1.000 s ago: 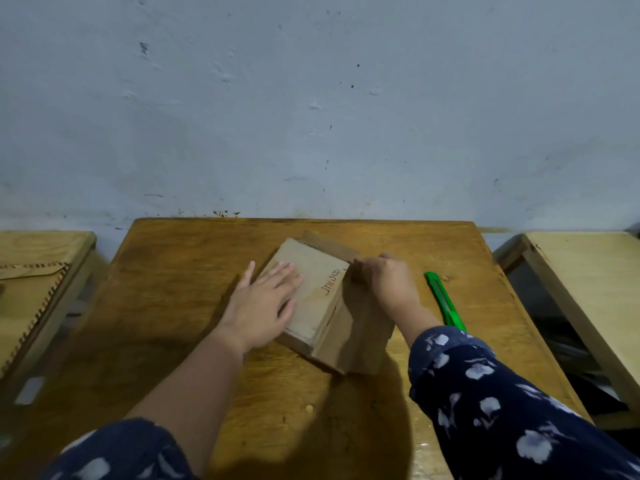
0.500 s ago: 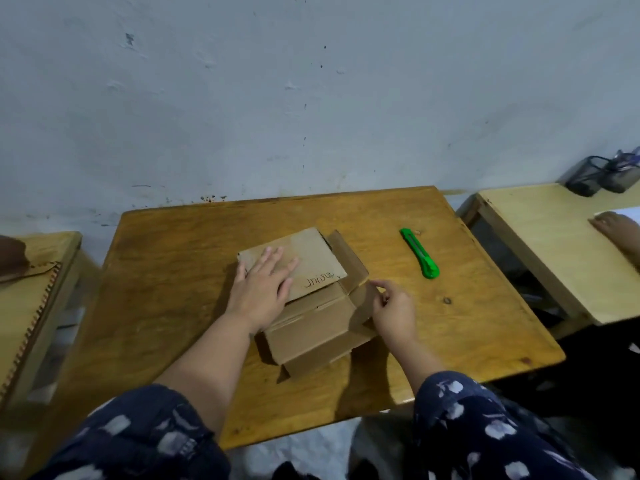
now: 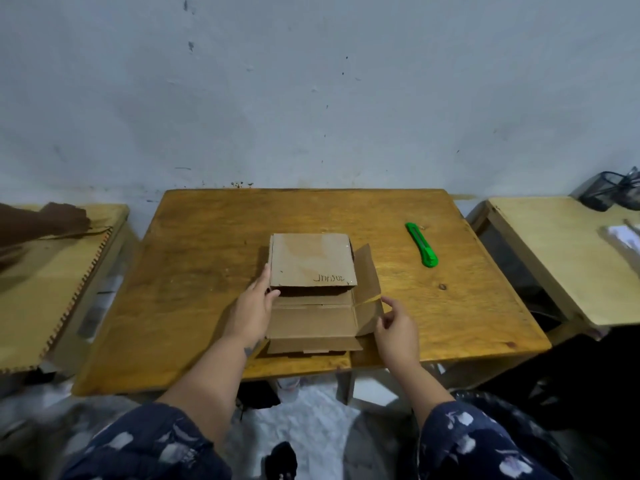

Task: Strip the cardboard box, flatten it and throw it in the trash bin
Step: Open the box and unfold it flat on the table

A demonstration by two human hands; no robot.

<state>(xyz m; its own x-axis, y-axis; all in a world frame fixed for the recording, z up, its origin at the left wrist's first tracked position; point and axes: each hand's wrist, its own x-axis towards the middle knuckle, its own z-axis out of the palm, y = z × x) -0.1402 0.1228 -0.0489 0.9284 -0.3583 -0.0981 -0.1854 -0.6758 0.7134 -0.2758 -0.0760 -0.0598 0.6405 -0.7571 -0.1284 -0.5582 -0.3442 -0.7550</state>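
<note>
Pale, scuffed wall [image 3: 311, 98] runs behind a worn wooden table [image 3: 194, 271], with lighter tables to either side. From the head view, the cardboard box [image 3: 313, 296] lies near the middle of the table, toward the near edge, partly opened out: one panel with handwriting on it stands a little raised at the far side, an inner panel lies open toward the person, and a side flap [image 3: 367, 289] angles out to the right. A green utility knife [image 3: 422, 244] rests well apart to the right, untouched by either hand.

The left hand [image 3: 251, 311] presses against the box's left edge, fingers loosely extended, steadying it rather than gripping it. The right hand [image 3: 396, 329] sits just beside the right flap, fingers half curled and open, fingertips at the flap's edge; I cannot tell whether they have pinched it.

I would judge that this is the flattening step, well begun but not finished. Next the raised panel needs pushing down and the flaps folding flat, with the left hand bracing. No trash bin is in view, so it must be looked for.
</note>
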